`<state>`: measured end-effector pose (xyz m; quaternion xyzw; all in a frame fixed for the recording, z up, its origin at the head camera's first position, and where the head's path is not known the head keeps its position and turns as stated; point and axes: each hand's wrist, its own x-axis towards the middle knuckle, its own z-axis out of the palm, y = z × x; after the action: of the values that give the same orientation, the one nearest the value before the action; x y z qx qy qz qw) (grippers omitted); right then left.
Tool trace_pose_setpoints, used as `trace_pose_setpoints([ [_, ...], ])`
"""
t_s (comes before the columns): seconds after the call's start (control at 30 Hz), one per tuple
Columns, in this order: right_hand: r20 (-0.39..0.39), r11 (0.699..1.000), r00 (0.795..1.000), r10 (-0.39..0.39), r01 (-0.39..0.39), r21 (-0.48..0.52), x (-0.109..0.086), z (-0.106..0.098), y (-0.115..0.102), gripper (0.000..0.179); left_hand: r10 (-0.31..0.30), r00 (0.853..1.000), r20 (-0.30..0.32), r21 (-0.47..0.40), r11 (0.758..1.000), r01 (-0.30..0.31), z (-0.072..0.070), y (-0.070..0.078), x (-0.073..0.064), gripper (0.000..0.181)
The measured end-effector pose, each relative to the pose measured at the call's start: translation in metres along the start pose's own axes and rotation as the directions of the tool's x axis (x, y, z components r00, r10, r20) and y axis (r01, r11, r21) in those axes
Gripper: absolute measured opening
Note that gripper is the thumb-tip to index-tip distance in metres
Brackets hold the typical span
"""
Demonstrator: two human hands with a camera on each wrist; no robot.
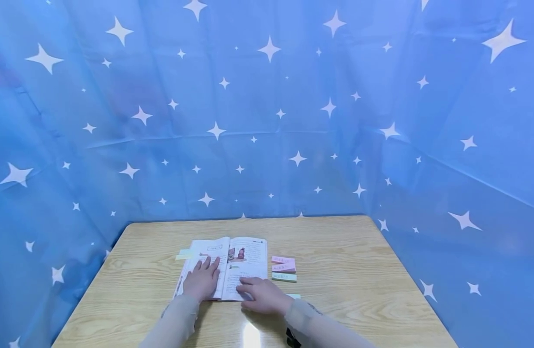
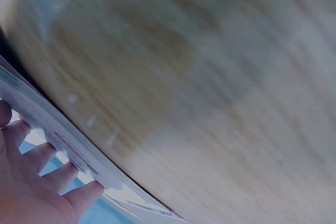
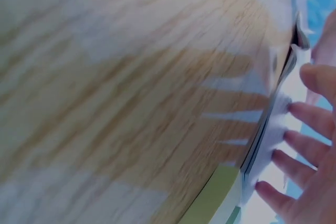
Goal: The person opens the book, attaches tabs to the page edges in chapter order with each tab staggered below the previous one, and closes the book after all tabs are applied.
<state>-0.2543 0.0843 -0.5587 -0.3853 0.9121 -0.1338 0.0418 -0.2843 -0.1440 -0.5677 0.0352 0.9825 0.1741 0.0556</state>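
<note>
An open book (image 1: pixel 254 263) with printed text and small coloured pictures lies on the wooden table. My left hand (image 1: pixel 202 280) rests on its left page with the fingers spread; in the left wrist view those fingers (image 2: pixel 58 177) touch the paper. On the lower part of the right page lies my right hand (image 1: pixel 264 296), its fingertips against the page in the right wrist view, where the fingers (image 3: pixel 302 145) are spread and hold nothing. Pale green and yellow strips (image 1: pixel 184 254) stick out past the book's left edge.
Right of the book lie two pink note pads (image 1: pixel 283 259) and a green one (image 1: pixel 284 277) with handwriting. Another green pad (image 1: pixel 295 296) is partly hidden behind my right hand. The wooden table (image 1: pixel 362 270) ends at a blue star-patterned curtain (image 1: pixel 249 111).
</note>
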Motion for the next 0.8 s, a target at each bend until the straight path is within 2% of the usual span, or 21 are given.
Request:
trace_pose_setpoints([
  [0.2, 0.028, 1.0, 0.999, -0.029, 0.029, 0.013, 0.008, 0.001, -0.001, 0.053, 0.009, 1.0, -0.021, 0.023, 1.0, -0.008, 0.002, 0.0, -0.001, 0.046],
  [0.43, 0.022, 0.997, 0.997, -0.074, 0.074, 0.003, 0.015, 0.006, -0.002, 0.064, 0.026, 0.998, -0.049, 0.049, 0.999, -0.024, 0.006, 0.0, -0.002, 0.045],
  [0.67, 0.075, 0.999, 0.997, -0.028, 0.025, 0.037, 0.019, 0.005, -0.009, 0.066, 0.08, 0.994, -0.078, 0.063, 0.995, -0.075, -0.001, 0.001, -0.001, 0.043],
  [0.8, 0.106, 1.0, 0.994, -0.017, 0.015, 0.021, 0.02, 0.002, -0.013, 0.065, 0.087, 0.993, -0.078, 0.048, 0.995, -0.083, -0.002, 0.0, -0.002, 0.042],
])
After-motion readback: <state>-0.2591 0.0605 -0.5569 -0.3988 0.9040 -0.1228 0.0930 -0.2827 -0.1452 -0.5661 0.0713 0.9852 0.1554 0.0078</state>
